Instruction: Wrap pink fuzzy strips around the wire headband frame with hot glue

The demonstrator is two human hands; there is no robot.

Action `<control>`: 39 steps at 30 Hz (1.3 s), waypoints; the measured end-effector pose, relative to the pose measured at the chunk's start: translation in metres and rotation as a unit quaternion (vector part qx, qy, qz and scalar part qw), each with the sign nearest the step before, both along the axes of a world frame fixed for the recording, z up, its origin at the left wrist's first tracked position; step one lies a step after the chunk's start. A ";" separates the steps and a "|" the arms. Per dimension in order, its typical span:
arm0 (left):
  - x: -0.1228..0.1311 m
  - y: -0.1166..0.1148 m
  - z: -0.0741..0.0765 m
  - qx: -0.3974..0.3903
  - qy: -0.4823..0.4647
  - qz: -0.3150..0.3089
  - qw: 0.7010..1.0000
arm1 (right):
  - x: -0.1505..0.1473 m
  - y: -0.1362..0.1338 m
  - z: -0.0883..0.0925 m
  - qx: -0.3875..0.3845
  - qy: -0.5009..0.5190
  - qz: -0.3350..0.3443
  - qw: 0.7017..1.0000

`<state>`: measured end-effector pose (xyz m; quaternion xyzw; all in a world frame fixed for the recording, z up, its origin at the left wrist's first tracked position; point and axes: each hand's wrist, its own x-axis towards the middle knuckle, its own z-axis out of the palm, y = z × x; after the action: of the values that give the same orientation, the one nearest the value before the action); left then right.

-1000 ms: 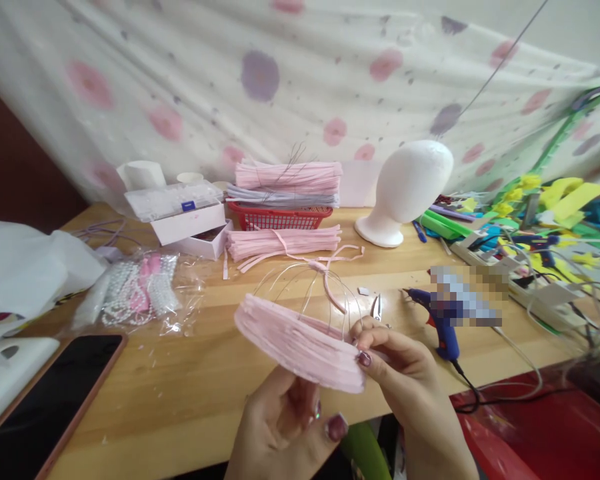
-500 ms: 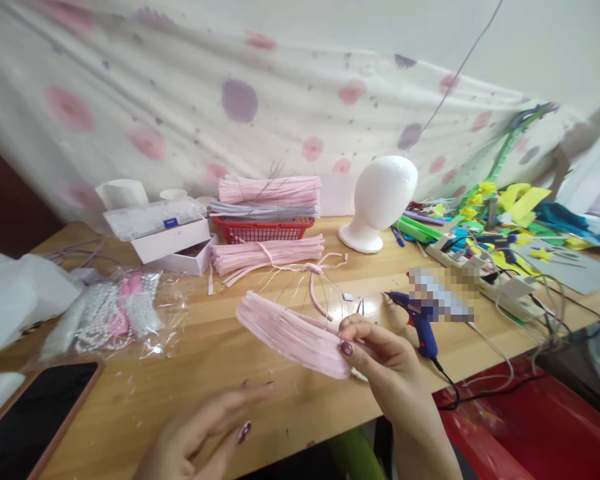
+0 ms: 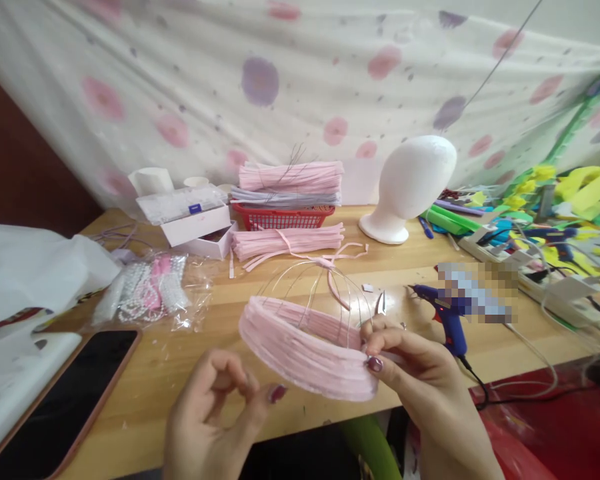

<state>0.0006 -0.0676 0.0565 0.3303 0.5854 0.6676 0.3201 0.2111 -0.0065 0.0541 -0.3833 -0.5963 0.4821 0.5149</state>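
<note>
A ring-shaped pink band (image 3: 310, 360) of layered strips is held up above the front of the table. Thin bare wires (image 3: 310, 293) arch from it into a dome, meeting at a pink-wrapped knot (image 3: 325, 263). My right hand (image 3: 405, 367) pinches the band's right end between thumb and fingers. Just left of the band, not touching it, my left hand (image 3: 220, 407) is empty, its fingers bent and the thumb apart. Behind the right hand, scissors (image 3: 381, 303) show their blades on the table, with the rest hidden.
A blue glue gun (image 3: 445, 313) lies to the right with its cord. Further back are a white foam head (image 3: 415, 187), pink strip bundles (image 3: 290, 241), a red basket (image 3: 285, 219) and white boxes (image 3: 197, 230). Left are bagged pearl strands (image 3: 150, 290) and a phone (image 3: 65, 407).
The view has shifted left. My right hand has tilted the band so its ring opening shows. My left hand has come upright beside it, its fingers now bent back.
</note>
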 end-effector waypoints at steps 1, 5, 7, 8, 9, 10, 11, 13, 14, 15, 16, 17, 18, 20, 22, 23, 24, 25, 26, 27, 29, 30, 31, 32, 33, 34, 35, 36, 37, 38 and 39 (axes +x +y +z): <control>0.002 0.002 -0.004 0.005 -0.011 -0.009 1.000 | 0.001 0.000 0.000 0.000 0.001 0.006 1.000; -0.011 0.007 -0.012 0.123 0.132 -0.001 0.984 | 0.008 0.003 -0.003 -0.005 -0.005 0.029 1.000; -0.021 0.010 -0.010 0.177 0.254 -0.029 0.950 | 0.010 0.003 -0.005 -0.007 -0.010 0.043 0.999; -0.025 0.012 -0.007 0.189 0.290 -0.041 0.937 | 0.011 0.004 -0.005 -0.009 -0.010 0.052 0.999; -0.028 0.014 -0.005 0.199 0.325 -0.067 0.922 | 0.011 0.003 -0.005 -0.011 -0.005 0.061 0.998; -0.029 0.015 -0.003 0.207 0.350 -0.094 0.909 | 0.011 0.003 -0.005 -0.015 0.002 0.068 0.998; -0.029 0.016 -0.001 0.212 0.365 -0.124 0.898 | 0.011 0.003 -0.005 -0.019 0.011 0.074 0.997; -0.028 0.018 0.002 0.221 0.374 -0.172 0.884 | 0.010 0.003 -0.005 -0.027 0.025 0.076 0.996; -0.026 0.019 0.002 0.222 0.370 -0.184 0.883 | 0.010 0.003 -0.006 -0.030 0.031 0.075 0.996; -0.025 0.020 0.003 0.223 0.366 -0.188 0.884 | 0.010 0.003 -0.006 -0.032 0.033 0.074 0.996; -0.024 0.021 0.003 0.225 0.364 -0.189 0.884 | 0.010 0.003 -0.006 -0.035 0.033 0.074 0.996; -0.023 0.021 0.004 0.225 0.368 -0.190 0.882 | 0.010 0.003 -0.007 -0.037 0.032 0.074 0.996; -0.023 0.022 0.004 0.228 0.374 -0.190 0.879 | 0.010 0.004 -0.007 -0.038 0.029 0.074 0.996; -0.024 0.023 0.006 0.233 0.386 -0.191 0.872 | 0.011 0.004 -0.007 -0.036 0.022 0.076 0.996; -0.025 0.023 0.007 0.238 0.391 -0.192 0.868 | 0.011 0.005 -0.006 -0.034 0.019 0.079 0.996; -0.025 0.023 0.008 0.238 0.391 -0.194 0.868 | 0.011 0.005 -0.006 -0.034 0.020 0.082 0.996; -0.025 0.023 0.008 0.236 0.390 -0.194 0.869 | 0.011 0.005 -0.006 -0.036 0.021 0.086 0.995; -0.025 0.022 0.008 0.231 0.388 -0.192 0.871 | 0.010 0.004 -0.006 -0.038 0.023 0.089 0.995; -0.025 0.021 0.008 0.226 0.388 -0.189 0.873 | 0.010 0.004 -0.006 -0.042 0.023 0.091 0.995; -0.025 0.020 0.008 0.223 0.389 -0.188 0.874 | 0.010 0.004 -0.006 -0.045 0.022 0.092 0.995; -0.026 0.019 0.008 0.226 0.397 -0.189 0.869 | 0.010 0.003 -0.005 -0.050 0.018 0.093 0.994; -0.026 0.019 0.008 0.231 0.402 -0.194 0.865 | 0.011 0.003 -0.005 -0.053 0.018 0.094 0.994; -0.027 0.019 0.009 0.238 0.406 -0.199 0.859 | 0.011 0.002 -0.004 -0.056 0.016 0.096 0.994; -0.028 0.020 0.009 0.244 0.409 -0.204 0.855 | 0.011 0.002 -0.004 -0.057 0.015 0.098 0.993; -0.029 0.021 0.009 0.249 0.411 -0.207 0.852 | 0.011 0.002 -0.004 -0.057 0.013 0.098 0.993; -0.029 0.021 0.009 0.252 0.412 -0.210 0.850 | 0.010 0.002 -0.003 -0.058 0.010 0.097 0.994; -0.029 0.022 0.008 0.253 0.412 -0.210 0.850 | 0.010 0.002 -0.003 -0.058 0.009 0.095 0.994; -0.029 0.023 0.008 0.255 0.410 -0.208 0.850 | 0.010 0.002 -0.003 -0.058 0.008 0.092 0.994; -0.029 0.023 0.008 0.257 0.408 -0.205 0.852 | 0.010 0.002 -0.003 -0.058 0.007 0.092 0.994; -0.029 0.024 0.007 0.259 0.405 -0.201 0.853 | 0.010 0.002 -0.003 -0.059 0.008 0.091 0.994; -0.028 0.024 0.007 0.259 0.403 -0.197 0.856 | 0.010 0.001 -0.003 -0.060 0.007 0.090 0.994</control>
<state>-0.0276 -0.0439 0.0635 0.7496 0.3916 0.5269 0.0841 0.2209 -0.0052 0.0511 -0.3547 -0.5949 0.5639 0.4498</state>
